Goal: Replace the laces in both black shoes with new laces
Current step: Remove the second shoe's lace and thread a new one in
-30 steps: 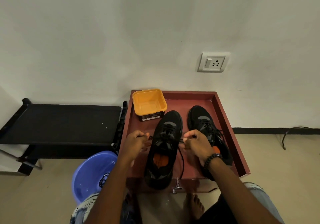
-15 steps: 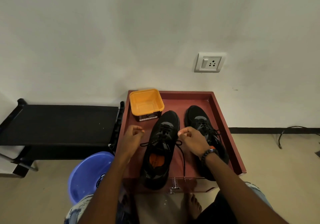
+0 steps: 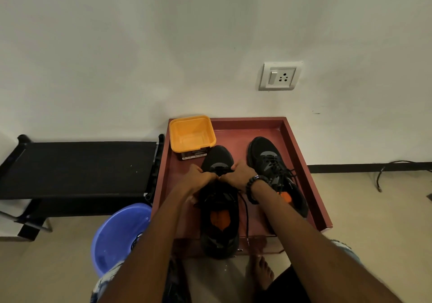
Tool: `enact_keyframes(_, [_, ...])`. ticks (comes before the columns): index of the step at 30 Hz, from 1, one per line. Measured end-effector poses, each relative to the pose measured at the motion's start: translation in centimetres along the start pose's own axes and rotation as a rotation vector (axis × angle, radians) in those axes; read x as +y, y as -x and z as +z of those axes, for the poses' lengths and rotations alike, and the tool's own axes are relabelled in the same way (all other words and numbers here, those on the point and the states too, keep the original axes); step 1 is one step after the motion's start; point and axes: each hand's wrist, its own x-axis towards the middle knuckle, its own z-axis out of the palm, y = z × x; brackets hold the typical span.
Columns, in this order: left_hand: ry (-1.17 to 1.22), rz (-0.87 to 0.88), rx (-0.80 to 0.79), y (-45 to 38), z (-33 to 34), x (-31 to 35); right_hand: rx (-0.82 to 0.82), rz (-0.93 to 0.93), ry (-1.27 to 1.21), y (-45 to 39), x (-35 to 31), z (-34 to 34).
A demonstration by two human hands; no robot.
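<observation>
Two black shoes with orange insoles stand on a dark red tray (image 3: 301,153). The left shoe (image 3: 219,221) lies between my arms, toe toward the wall. My left hand (image 3: 198,177) and my right hand (image 3: 237,174) meet over its lower eyelets, each pinching the black lace (image 3: 246,216). One loose lace end trails down the shoe's right side to the tray's near edge. The right shoe (image 3: 275,171) sits laced, partly behind my right wrist, which wears a bead bracelet.
An empty orange tub (image 3: 191,134) stands at the tray's far left corner. A blue plastic basin (image 3: 119,232) with a dark lace inside sits on the floor left of the tray. A black bench (image 3: 77,164) is at the left, and a wall socket (image 3: 279,77) is above.
Both hands have moved inward and toward the toe, from apart at the shoe's sides to nearly touching over the lower eyelets. The lace between them has been drawn in.
</observation>
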Motion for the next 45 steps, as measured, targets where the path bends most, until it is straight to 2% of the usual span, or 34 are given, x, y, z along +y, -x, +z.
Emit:
enact_keyframes(6, [-0.157,-0.062,-0.042,0.2,0.2,0.9,-0.051,-0.058,0.100,-0.4,0.2,-0.7])
enact_keyframes(13, [-0.192,0.019,-0.008,0.2,-0.4,0.8,-0.116,-0.156,0.119,-0.8,0.2,-1.5])
enact_keyframes(17, [-0.034,0.018,-0.075,1.1,-0.7,0.8,-0.079,-0.210,0.192,-0.7,0.2,-0.8])
enact_keyframes(21, [0.131,0.039,-0.043,2.4,-1.4,-0.8,-0.109,-0.165,0.024,-0.9,2.6,-1.1])
enact_keyframes(24, [0.212,0.052,-0.102,5.0,-1.2,-2.3,-0.161,-0.169,-0.126,0.7,4.9,-1.0])
enact_keyframes(29, [0.013,0.197,-0.054,7.6,0.5,-3.9,-0.048,-0.199,-0.228,3.1,8.0,1.1])
enact_keyframes(33, [-0.212,0.316,0.034,8.0,1.0,-4.3,0.011,-0.221,-0.161,4.6,8.1,1.5])
enact_keyframes(35, [-0.251,0.359,0.045,8.2,0.9,-4.4,0.040,-0.238,-0.129,5.1,8.0,1.4])
enact_keyframes(39, [-0.222,0.371,0.069,8.4,0.6,-4.5,0.076,-0.329,-0.108,5.5,6.6,1.5])
enact_keyframes(45, [-0.054,0.340,0.090,8.7,0.8,-4.7,0.120,-0.471,-0.026,5.4,4.4,2.0])
